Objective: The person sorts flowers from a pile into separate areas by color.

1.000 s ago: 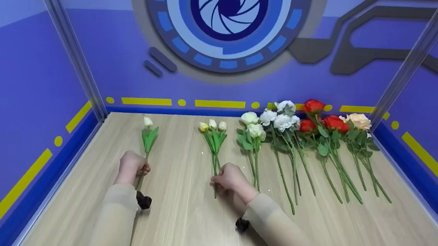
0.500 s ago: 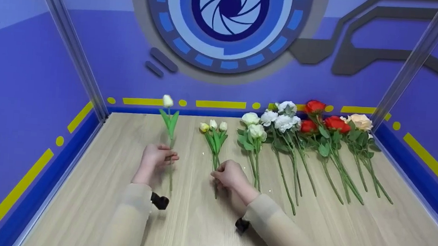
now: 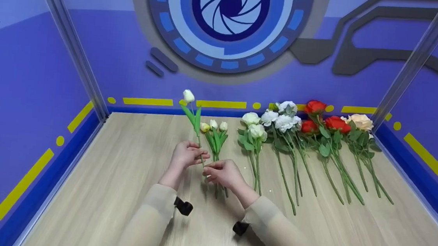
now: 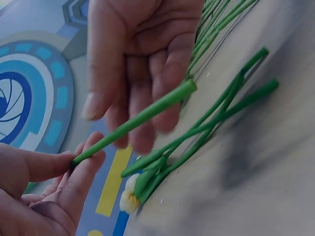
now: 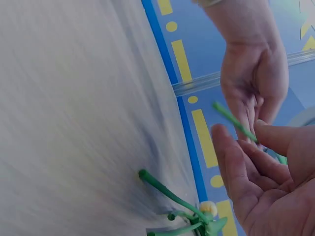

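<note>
My left hand (image 3: 185, 157) pinches a single white tulip (image 3: 188, 96) by its green stem, thumb against fingers. The bloom tilts up and to the left above the table. In the left wrist view the stem's free end (image 4: 142, 119) points toward my right hand (image 4: 142, 64). That right hand (image 3: 227, 174) has its thumb and fingers apart, right at the lower stem, as the right wrist view shows with the stem end (image 5: 229, 116) near the thumb. Behind both hands a small bunch of tulips (image 3: 214, 138), one yellowish and two white, lies on the table with stems crossed.
To the right lie pale green-white roses (image 3: 257, 132), white ruffled flowers (image 3: 284, 122), red roses (image 3: 336, 124) and peach flowers (image 3: 360, 121), all with long stems. The wooden table (image 3: 93, 175) is bordered by a blue back wall (image 3: 103, 59) and side panels.
My left hand has carried the single tulip up and rightward from the table's left side, over toward the tulip bunch. My right hand has let go of the bunch's stems and loosened its fingers.
</note>
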### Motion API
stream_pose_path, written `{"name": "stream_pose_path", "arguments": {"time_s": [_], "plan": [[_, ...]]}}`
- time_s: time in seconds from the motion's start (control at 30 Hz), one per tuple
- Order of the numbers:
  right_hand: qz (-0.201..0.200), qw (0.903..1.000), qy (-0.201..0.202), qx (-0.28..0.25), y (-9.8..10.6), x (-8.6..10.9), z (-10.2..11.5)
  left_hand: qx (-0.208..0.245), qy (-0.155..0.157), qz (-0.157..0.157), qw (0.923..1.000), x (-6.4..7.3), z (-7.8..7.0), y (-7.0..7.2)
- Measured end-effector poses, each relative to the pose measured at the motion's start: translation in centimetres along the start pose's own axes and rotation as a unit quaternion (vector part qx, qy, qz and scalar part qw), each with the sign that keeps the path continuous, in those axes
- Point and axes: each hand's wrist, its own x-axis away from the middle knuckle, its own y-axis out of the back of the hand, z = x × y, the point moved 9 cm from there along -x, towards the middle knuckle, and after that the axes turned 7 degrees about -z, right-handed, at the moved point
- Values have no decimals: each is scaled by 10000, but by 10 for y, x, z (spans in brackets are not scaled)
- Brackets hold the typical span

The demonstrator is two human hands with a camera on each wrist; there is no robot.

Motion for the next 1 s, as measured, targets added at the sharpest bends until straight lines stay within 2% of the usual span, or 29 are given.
{"name": "stream_pose_path", "arguments": {"time_s": [0.13, 0.27, 0.43, 0.6, 0.87, 1.0], "plan": [[-259, 9993, 152, 230, 8, 2, 1, -12, -25, 14, 10000, 0, 4, -14], [-535, 9973, 104, 490, 19, 2, -4, -58, -56, 63, 9999, -4, 10, -26], [-800, 9932, -69, 838, 33, 1, -13, -558, -308, 15, 9980, -10, 18, -33], [-925, 9893, -308, 1089, 41, 0, -23, -1257, -522, -230, 9904, -16, 27, -35], [-1026, 9864, -723, 1059, 46, 0, -35, -2225, -266, -206, 9743, -26, 43, -45], [-998, 9854, -659, 1215, 45, 0, -35, -2426, -210, -261, 9695, -26, 45, -48]]}}
